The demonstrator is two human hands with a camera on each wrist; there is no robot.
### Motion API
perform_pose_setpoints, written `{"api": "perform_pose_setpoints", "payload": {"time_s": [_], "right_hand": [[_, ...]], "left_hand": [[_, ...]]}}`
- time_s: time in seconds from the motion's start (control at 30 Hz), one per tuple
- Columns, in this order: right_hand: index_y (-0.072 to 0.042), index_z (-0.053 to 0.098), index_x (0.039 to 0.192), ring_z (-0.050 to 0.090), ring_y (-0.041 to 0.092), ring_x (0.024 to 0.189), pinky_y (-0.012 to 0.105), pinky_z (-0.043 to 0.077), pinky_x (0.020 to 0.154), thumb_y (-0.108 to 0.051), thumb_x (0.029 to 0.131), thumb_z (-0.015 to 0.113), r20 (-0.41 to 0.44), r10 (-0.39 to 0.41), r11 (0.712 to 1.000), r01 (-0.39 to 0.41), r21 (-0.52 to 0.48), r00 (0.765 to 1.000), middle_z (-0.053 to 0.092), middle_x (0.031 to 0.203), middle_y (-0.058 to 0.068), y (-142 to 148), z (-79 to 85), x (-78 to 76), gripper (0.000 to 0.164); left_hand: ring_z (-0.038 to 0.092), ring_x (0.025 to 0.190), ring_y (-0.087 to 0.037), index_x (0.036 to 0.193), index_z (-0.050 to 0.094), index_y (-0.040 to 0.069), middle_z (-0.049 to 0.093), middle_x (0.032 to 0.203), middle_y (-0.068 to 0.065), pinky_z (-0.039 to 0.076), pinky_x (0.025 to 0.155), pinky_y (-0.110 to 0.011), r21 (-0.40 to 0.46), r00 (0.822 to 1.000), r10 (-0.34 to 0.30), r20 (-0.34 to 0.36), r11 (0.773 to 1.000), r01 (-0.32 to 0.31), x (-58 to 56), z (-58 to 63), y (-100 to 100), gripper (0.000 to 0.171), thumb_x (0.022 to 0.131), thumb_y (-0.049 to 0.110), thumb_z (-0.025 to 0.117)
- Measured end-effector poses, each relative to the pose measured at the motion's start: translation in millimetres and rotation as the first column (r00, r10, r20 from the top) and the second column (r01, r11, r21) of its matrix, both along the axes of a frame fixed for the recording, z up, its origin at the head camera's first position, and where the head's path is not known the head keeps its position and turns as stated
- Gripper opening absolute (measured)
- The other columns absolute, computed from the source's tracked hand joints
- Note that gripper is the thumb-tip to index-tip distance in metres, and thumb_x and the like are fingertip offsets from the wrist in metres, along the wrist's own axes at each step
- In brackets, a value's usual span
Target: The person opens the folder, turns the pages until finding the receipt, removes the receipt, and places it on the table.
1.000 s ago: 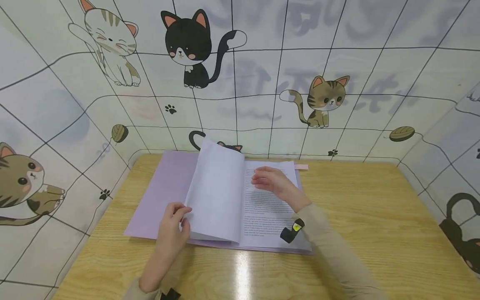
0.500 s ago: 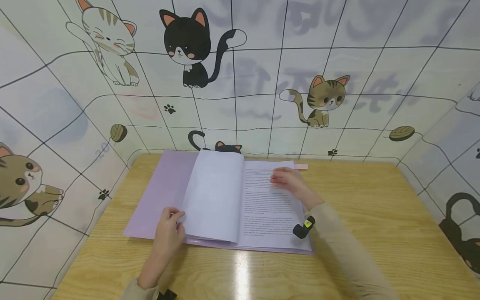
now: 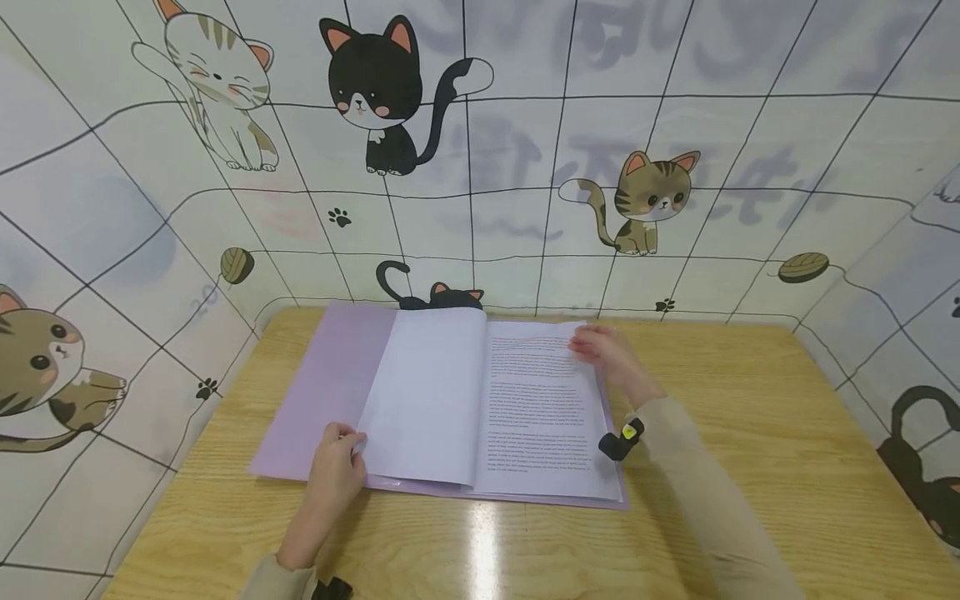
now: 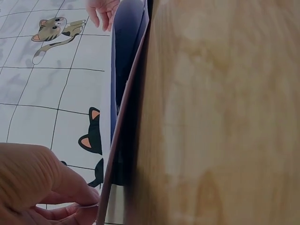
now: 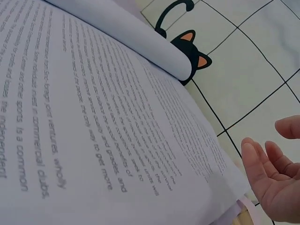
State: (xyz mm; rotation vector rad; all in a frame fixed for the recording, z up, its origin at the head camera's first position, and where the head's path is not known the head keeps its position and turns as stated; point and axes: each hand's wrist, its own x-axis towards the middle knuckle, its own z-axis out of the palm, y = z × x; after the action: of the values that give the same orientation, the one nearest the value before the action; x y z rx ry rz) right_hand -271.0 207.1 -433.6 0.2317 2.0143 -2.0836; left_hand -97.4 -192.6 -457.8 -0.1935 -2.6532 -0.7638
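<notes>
A purple folder (image 3: 341,354) lies spread on the table, holding a stack of paper sheets. Turned over to the left is a blank white page (image 3: 427,392). To its right a printed page (image 3: 536,417) shows lines of black text. My left hand (image 3: 335,467) pinches the turned page at its lower left corner; the left wrist view has thumb and fingers (image 4: 86,199) meeting on the thin paper edge. At the upper right corner of the printed page is my right hand (image 3: 609,354), its thumb apart from the fingers (image 5: 255,161) and nothing between them.
A pink tab (image 5: 251,211) sticks out near the folder's upper right corner. The wooden table (image 3: 750,442) extends to both sides and in front. Behind it stands a white wall (image 3: 517,233) with a grid and cartoon cats. Both wrists wear black straps.
My right hand has moved right across the printed page to its upper right corner. The turned page has come down flatter to the left, with my left hand lowering along with it.
</notes>
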Motion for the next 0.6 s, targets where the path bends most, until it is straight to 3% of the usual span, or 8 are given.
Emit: {"api": "perform_pose_setpoints", "payload": {"time_s": [0.13, 0.3, 0.6], "right_hand": [[0.009, 0.035, 0.135, 0.057, 0.015, 0.099, 0.028, 0.046, 0.092, -0.01, 0.095, 0.049, 0.011, -0.014, 0.998, 0.014, 0.069, 1.0, 0.045, 0.131, 0.025, 3.3, -3.7, -6.2, 0.047], [0.003, 0.036, 0.139, 0.046, 0.025, 0.117, 0.035, 0.038, 0.102, -0.014, 0.096, 0.047, 0.003, -0.061, 0.981, 0.059, 0.182, 0.998, 0.042, 0.137, 0.022, 8.4, -8.6, -11.9, 0.048], [0.002, 0.041, 0.137, 0.047, 0.025, 0.108, 0.035, 0.041, 0.096, -0.014, 0.095, 0.046, -0.006, -0.112, 0.957, 0.109, 0.27, 0.994, 0.046, 0.132, 0.02, 10.7, -10.7, -20.9, 0.046]], "left_hand": [[0.056, 0.069, -0.029, 0.086, 0.065, -0.018, 0.052, 0.089, -0.027, 0.05, 0.057, -0.037, -0.001, 1.0, -0.001, 0.015, 1.0, 0.001, -1.9, -5.5, -3.3, 0.026, 0.063, -0.021, 0.057], [0.054, 0.066, -0.026, 0.086, 0.066, -0.017, 0.053, 0.088, -0.026, 0.048, 0.055, -0.035, 0.003, 1.0, -0.007, 0.012, 1.0, 0.007, -4.9, -9.8, -5.4, 0.026, 0.062, -0.021, 0.056], [0.053, 0.068, -0.025, 0.085, 0.066, -0.017, 0.053, 0.086, -0.024, 0.048, 0.058, -0.037, 0.017, 0.998, -0.009, 0.057, 1.0, 0.008, -7.6, -10.5, -7.0, 0.025, 0.063, -0.02, 0.055]]}}
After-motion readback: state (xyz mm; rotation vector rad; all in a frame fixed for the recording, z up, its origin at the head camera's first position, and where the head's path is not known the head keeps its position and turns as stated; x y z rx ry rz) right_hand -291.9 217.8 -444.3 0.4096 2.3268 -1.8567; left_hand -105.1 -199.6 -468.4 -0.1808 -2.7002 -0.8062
